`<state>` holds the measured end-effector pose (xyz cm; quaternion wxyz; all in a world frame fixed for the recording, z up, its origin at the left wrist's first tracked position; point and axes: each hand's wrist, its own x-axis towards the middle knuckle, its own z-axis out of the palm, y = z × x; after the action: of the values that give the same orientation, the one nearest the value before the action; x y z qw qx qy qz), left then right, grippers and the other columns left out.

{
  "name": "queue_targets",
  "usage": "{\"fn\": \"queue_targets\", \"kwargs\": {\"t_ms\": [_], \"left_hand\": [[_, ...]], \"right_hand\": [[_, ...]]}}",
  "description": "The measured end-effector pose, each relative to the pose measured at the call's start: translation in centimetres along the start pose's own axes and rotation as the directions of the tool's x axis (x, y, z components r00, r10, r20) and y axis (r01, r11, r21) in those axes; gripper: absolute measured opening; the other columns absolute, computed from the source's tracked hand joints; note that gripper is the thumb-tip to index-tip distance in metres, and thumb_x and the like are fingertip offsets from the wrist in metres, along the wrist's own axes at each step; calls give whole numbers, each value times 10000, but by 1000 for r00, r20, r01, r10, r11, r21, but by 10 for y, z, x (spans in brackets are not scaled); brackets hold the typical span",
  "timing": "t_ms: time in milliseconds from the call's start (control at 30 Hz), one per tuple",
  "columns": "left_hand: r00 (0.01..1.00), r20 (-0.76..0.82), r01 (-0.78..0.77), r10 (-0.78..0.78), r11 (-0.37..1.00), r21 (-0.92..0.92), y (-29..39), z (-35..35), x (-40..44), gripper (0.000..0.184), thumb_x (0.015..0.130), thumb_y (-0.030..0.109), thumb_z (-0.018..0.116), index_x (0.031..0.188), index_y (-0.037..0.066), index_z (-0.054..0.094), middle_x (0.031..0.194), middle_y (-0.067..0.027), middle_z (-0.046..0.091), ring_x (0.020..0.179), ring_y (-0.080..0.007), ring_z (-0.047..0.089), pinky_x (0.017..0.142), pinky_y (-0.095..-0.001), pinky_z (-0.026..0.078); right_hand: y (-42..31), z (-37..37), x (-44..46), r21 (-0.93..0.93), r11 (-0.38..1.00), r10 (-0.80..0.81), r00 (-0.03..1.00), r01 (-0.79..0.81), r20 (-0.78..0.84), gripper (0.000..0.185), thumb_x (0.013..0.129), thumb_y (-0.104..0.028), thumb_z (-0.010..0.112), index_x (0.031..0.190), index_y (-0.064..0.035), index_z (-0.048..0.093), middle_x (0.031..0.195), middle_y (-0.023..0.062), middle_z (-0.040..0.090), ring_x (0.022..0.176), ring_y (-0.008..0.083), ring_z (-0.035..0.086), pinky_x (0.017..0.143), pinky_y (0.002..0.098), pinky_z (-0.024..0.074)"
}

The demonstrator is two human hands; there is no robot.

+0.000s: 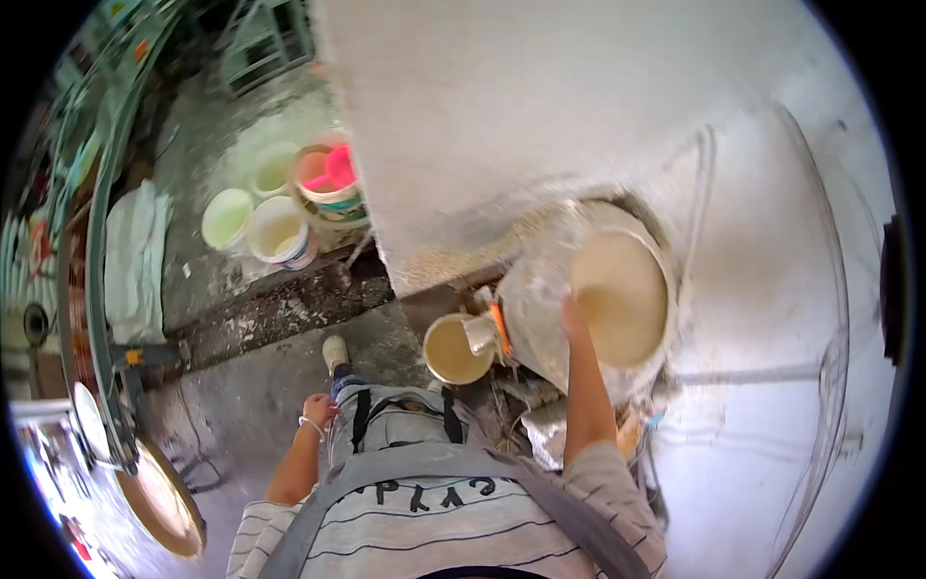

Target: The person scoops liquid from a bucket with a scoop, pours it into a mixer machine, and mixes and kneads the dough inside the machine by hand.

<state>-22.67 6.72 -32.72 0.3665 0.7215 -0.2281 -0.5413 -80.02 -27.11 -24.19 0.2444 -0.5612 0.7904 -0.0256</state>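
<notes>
My right hand (576, 314) is at the near edge of a large pale drum (550, 318) filled with beige liquid (622, 294). Motion blurs its fingers, so what they hold, if anything, does not show. By my thigh, my left hand (320, 408) hangs with loosely bent fingers and nothing visible in it. A spout with an orange band (500, 328) juts from the drum's left side. Beneath it stands a bucket (427, 359) containing beige liquid.
Several white buckets (228, 218) stand on the floor at upper left, one holding a pink scoop (334, 168). A white wall (521, 87) rises behind the drum. White sacks (135, 256) and metal rails (99, 241) line the left side. A dark gutter (280, 309) crosses the floor.
</notes>
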Motion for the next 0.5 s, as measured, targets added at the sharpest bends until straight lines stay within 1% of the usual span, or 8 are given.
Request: {"fn": "queue_targets", "kwargs": {"t_ms": [133, 200, 267, 333, 367, 400, 467, 500], "left_hand": [[987, 101, -139, 126, 981, 132, -2, -45, 56, 193, 800, 163, 471, 869, -1, 547, 717, -129, 582, 528, -218, 580, 428, -298, 450], [992, -15, 129, -128, 990, 54, 75, -43, 79, 200, 807, 156, 461, 865, -15, 547, 713, -123, 579, 554, -221, 581, 440, -317, 464], [976, -15, 219, -218, 972, 88, 149, -45, 132, 193, 807, 129, 455, 877, -30, 541, 706, -117, 575, 581, -217, 574, 469, -328, 480], [991, 39, 130, -131, 991, 21, 162, -46, 200, 171, 793, 127, 471, 862, -10, 547, 726, -133, 581, 613, -227, 579, 550, -325, 483], [993, 22, 117, -116, 989, -88, 164, -46, 241, 162, 786, 124, 476, 857, -2, 549, 734, -147, 585, 643, -248, 587, 596, -334, 483], [1000, -15, -6, 7, 998, 66, 162, -47, 283, 172, 782, 136, 481, 863, -1, 547, 740, -159, 586, 687, -280, 584, 645, -350, 474], [987, -54, -129, 151, 948, 292, 199, -50, 329, 214, 770, 162, 497, 906, 2, 536, 798, -183, 583, 800, -331, 561, 744, -374, 446], [982, -71, -136, 174, 920, 368, 247, -55, 333, 250, 763, 176, 508, 942, 2, 527, 851, -196, 579, 869, -349, 540, 795, -382, 426]], "right_hand": [[-84, -6, -93, -408, 908, -235, 689, -97, -685, 610, 867, -405, 351, 1189, 112, 369, 1097, 347, 454, 1031, 454, 447, 913, 463, 345], [-98, 21, -101, -507, 862, -309, 768, -23, -561, 560, 857, -346, 390, 1228, 72, 356, 1131, 313, 456, 1014, 440, 462, 903, 461, 358], [-189, 13, -149, 427, 893, -21, 961, 142, -276, 492, 868, -297, 411, 1190, 75, 389, 1212, 272, 396, 1136, 356, 377, 977, 443, 268], [-246, 36, -176, 82, 996, -11, 998, 16, -57, 354, 872, -251, 430, 1081, 31, 477, 1132, 225, 470, 1086, 313, 431, 963, 440, 300], [-255, 72, -179, 638, 763, 42, 992, -107, 116, 303, 867, -241, 451, 1026, 13, 497, 1093, 200, 495, 1051, 296, 459, 940, 419, 338], [-266, 108, -175, 930, 245, -19, 958, -273, 286, 255, 862, -231, 472, 970, -5, 517, 1054, 174, 519, 1015, 280, 486, 917, 398, 376], [-341, 116, -173, 682, -342, -81, 743, -646, 664, 189, 838, -191, 520, 922, -22, 529, 1015, 143, 542, 950, 263, 525, 865, 368, 437], [-371, 127, -167, 636, -397, -80, 716, -661, 694, 189, 834, -188, 525, 918, -19, 527, 1008, 142, 546, 935, 262, 532, 855, 369, 446]]}}
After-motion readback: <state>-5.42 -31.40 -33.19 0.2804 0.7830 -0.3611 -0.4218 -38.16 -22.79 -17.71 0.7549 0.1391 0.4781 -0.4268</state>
